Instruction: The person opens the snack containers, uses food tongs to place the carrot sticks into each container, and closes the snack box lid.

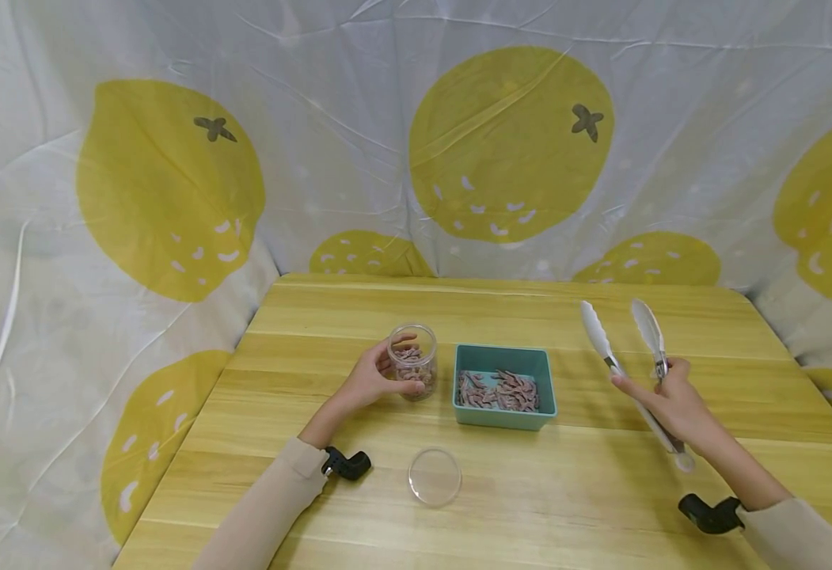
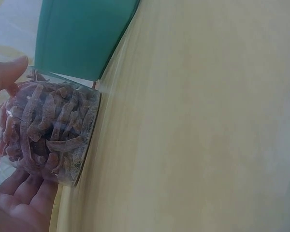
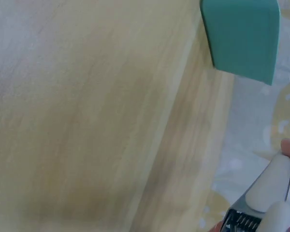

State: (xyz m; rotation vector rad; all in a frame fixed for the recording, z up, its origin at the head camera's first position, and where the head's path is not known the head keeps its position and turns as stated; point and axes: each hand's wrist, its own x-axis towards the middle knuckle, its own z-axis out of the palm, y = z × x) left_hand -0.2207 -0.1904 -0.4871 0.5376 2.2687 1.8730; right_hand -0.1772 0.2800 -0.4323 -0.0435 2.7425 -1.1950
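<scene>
My left hand (image 1: 376,376) grips a clear, lidless jar (image 1: 421,372) from its left side, thumb in front and fingers behind. In the left wrist view, brownish dried strips (image 2: 53,123) fill much of the jar. Just right of the jar stands a teal rectangular bin (image 1: 504,419), with more of the strips (image 1: 515,392) on its floor. Over the right part of the table, my right hand (image 1: 679,404) holds a pair of tongs (image 1: 647,412) by the handles. The tongs' white tips are spread apart and have nothing between them.
A round clear lid (image 1: 434,476) lies on the wooden table (image 1: 565,499) in front of the jar and bin. Lemon-print cloth (image 1: 344,119) hangs behind the table and along its sides. A black wrist camera (image 1: 347,465) is strapped to each forearm.
</scene>
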